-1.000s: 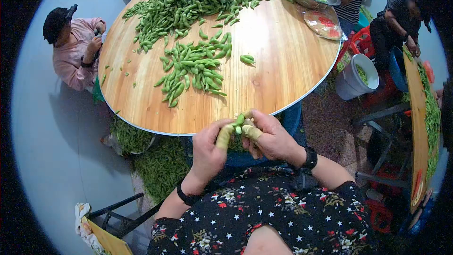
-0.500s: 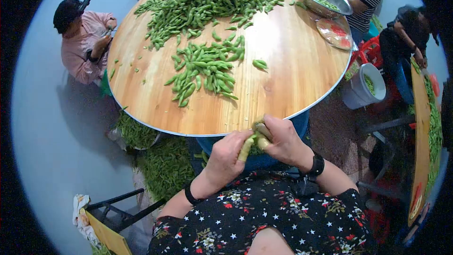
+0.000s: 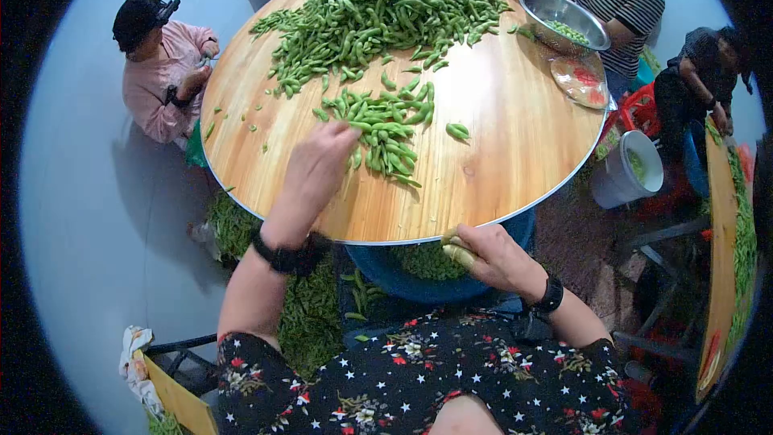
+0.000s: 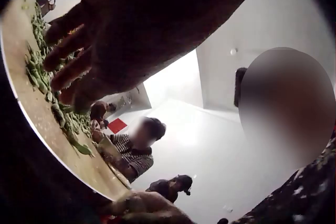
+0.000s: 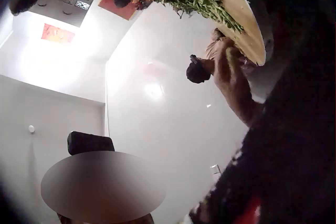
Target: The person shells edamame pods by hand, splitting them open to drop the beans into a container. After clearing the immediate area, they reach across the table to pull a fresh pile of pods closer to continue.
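Observation:
My left hand [image 3: 316,165] reaches over the table to the near side of a small pile of green soybean pods [image 3: 390,141]. Its fingertips are right at the pods. In the left wrist view the fingers of that hand [image 4: 79,58] lie loosely spread beside the pods [image 4: 58,113]. My right hand [image 3: 498,258] stays at the table's near edge, fingers bent, with a yellowish cover [image 3: 460,255] on its thumb. Whether a pod is between its fingers I cannot tell. Below the edge is a blue tub [image 3: 386,274] holding shelled green beans [image 3: 431,262].
A large heap of pods [image 3: 386,12] covers the far side of the round wooden table [image 3: 499,169]. At the right stand a metal bowl [image 3: 555,8], a flat bag [image 3: 578,80] and a white bucket [image 3: 612,181]. People sit left, right and behind.
My left hand has parted from the right and moved forward and left to the small pile. The green pod seen between both hands earlier no longer shows. The right hand has stayed near the edge.

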Demonstrator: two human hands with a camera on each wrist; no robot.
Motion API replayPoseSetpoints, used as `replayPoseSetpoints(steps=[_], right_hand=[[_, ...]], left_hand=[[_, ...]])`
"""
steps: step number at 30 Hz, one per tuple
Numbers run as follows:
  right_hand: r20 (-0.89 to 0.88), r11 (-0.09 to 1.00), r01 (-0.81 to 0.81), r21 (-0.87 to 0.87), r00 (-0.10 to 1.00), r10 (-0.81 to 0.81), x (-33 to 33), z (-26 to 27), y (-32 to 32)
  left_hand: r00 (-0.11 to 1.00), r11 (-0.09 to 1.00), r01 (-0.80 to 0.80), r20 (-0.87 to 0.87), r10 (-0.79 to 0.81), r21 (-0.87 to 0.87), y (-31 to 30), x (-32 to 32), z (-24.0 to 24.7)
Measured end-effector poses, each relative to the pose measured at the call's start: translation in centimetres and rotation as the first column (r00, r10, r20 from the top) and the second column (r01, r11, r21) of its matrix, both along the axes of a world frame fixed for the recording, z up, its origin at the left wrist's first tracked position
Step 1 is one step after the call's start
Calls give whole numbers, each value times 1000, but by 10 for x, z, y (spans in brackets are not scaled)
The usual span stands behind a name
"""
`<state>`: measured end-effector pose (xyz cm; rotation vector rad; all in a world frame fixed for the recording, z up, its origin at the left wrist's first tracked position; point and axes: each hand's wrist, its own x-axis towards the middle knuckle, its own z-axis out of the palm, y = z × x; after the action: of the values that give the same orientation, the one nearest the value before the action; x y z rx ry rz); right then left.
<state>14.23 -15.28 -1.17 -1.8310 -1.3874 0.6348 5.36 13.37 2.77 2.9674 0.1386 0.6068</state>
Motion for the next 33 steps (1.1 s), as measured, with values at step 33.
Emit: replayPoseSetpoints(steps=[33], right_hand=[[106, 988, -133, -79, 984, 141, -17, 34, 1]], left_hand=[[941, 819, 228, -98, -325, -527, -115, -63, -11]])
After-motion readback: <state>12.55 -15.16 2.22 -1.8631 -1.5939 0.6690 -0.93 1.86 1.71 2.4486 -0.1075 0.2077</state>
